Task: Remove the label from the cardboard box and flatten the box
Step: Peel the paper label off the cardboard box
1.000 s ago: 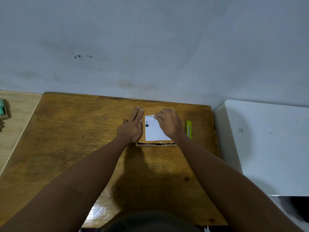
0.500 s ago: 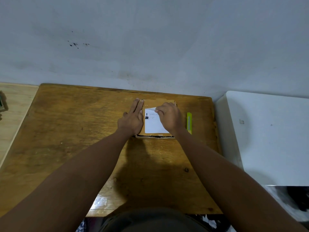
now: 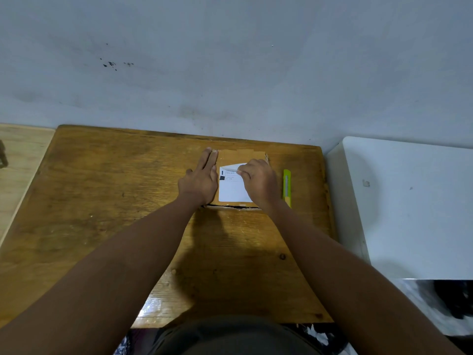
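— What has changed on the cardboard box (image 3: pixel 239 156)?
— I see the label's (image 3: pixel 234 190) far corner now folded back further; my right hand (image 3: pixel 259 181) pinches it. The left hand (image 3: pixel 201 179) stays flat, fingers straight, on the box's left edge.
— And the box?
— Unmoved on the bench (image 3: pixel 102 201), the yellow cutter (image 3: pixel 287 187) just right of it.

Paper label (image 3: pixel 234 190), glossy wooden table (image 3: pixel 107 201)
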